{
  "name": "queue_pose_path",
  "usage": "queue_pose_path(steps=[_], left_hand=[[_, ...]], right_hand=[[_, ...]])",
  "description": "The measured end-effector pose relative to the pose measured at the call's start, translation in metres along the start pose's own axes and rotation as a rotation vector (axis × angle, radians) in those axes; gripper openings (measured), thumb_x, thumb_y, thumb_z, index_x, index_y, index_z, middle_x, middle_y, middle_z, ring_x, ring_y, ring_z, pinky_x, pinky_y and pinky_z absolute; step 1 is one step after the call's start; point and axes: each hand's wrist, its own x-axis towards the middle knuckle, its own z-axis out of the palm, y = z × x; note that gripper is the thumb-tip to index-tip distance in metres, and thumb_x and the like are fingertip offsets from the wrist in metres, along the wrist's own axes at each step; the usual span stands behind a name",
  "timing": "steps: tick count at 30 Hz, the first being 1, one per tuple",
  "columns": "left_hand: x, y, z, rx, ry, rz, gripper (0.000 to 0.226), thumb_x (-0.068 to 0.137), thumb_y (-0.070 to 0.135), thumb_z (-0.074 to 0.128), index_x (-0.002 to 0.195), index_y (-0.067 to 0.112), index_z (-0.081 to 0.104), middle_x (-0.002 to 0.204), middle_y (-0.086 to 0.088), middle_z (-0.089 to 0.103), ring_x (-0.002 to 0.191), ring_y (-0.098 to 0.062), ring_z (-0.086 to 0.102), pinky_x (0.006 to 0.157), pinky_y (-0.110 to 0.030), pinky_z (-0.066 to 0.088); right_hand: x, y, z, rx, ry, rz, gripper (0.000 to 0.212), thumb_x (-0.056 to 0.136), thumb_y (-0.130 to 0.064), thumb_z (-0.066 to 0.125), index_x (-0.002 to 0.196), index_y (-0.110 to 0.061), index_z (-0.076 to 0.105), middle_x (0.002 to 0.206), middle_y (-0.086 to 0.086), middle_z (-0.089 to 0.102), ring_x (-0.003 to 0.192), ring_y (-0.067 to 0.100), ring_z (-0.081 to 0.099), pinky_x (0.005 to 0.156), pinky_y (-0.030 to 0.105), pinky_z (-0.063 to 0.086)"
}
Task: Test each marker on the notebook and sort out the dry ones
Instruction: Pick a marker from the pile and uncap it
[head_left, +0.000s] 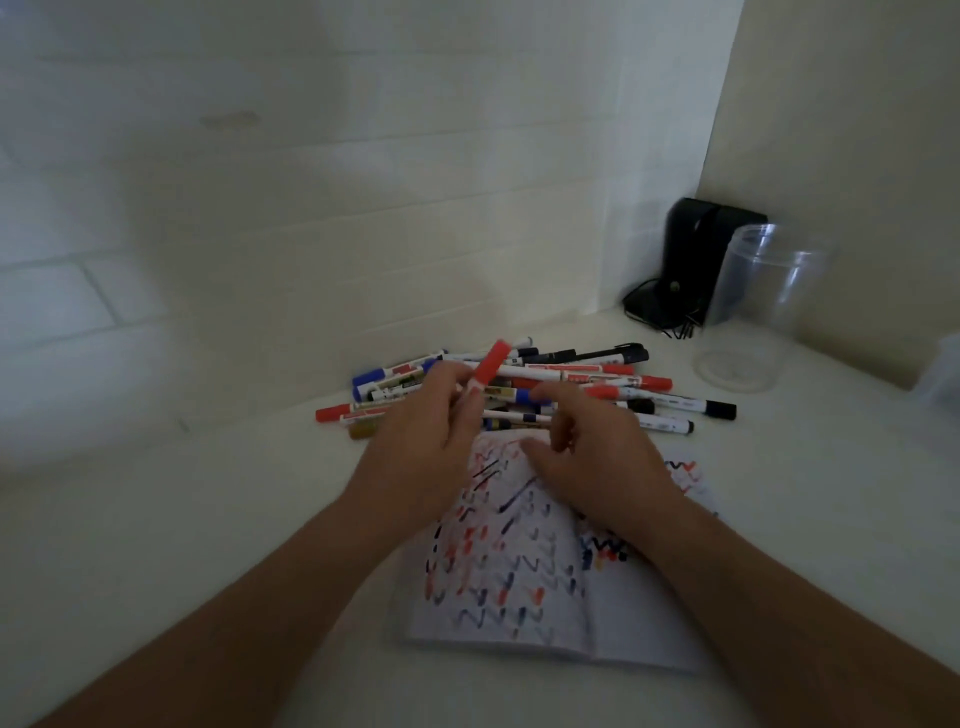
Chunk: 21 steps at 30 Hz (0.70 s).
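Two hands are in view, the left hand (434, 431) and the right hand (597, 457). One red-capped marker (485, 371) is held up in the left hand. One pile of markers (571, 384) lies on the table (208, 519); the pens overlap too much for an exact count, but there are well over a dozen, with red, blue and black caps. There is one open notebook (519, 571), one clear plastic jar (769, 280), one round clear lid (737, 370) and one black device (696, 260).
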Motion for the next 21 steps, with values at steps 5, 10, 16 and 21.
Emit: queue_pose_path(steps=[5, 10, 16, 21], left_hand=[[0.027, 0.034, 0.034, -0.445, -0.32, -0.286, 0.018, 0.1, 0.037, 0.062, 0.106, 0.02, 0.063, 0.088, 0.0, 0.076, 0.076, -0.017, 0.073, 0.077, -0.044, 0.062], [0.023, 0.007, 0.047, -0.878, -0.42, -0.307, 0.036, 0.093, 0.03, 0.069, 0.107, -0.003, 0.06, 0.102, -0.024, 0.065, 0.093, -0.027, 0.062, 0.089, -0.046, 0.053], [0.012, 0.005, 0.044, -0.457, -0.206, -0.033, 0.012, 0.103, 0.038, 0.054, 0.112, 0.031, 0.056, 0.105, 0.009, 0.064, 0.091, -0.011, 0.065, 0.072, -0.025, 0.057], [0.001, 0.005, 0.047, -0.098, -0.329, 0.226, 0.041, 0.088, 0.07, 0.056, 0.118, 0.042, 0.049, 0.108, 0.029, 0.055, 0.093, -0.002, 0.058, 0.071, -0.014, 0.047]], right_hand=[[-0.001, 0.006, -0.019, -0.1, 0.193, -0.229, 0.058, 0.089, -0.022, 0.069, 0.144, -0.037, 0.053, 0.101, -0.011, 0.069, 0.086, 0.009, 0.065, 0.072, 0.027, 0.053], [0.003, 0.019, -0.015, -0.077, 0.136, -0.355, 0.03, 0.09, -0.024, 0.067, 0.118, -0.029, 0.075, 0.097, -0.008, 0.072, 0.087, 0.013, 0.065, 0.078, 0.042, 0.058], [-0.002, 0.007, -0.018, 0.531, 0.038, 0.015, 0.012, 0.097, -0.034, 0.068, 0.091, -0.024, 0.066, 0.07, -0.005, 0.068, 0.061, 0.007, 0.064, 0.059, 0.025, 0.054], [-0.005, 0.005, -0.019, 0.986, -0.114, 0.251, 0.021, 0.1, -0.013, 0.055, 0.08, -0.018, 0.055, 0.058, 0.005, 0.051, 0.048, 0.015, 0.047, 0.045, 0.025, 0.039]])
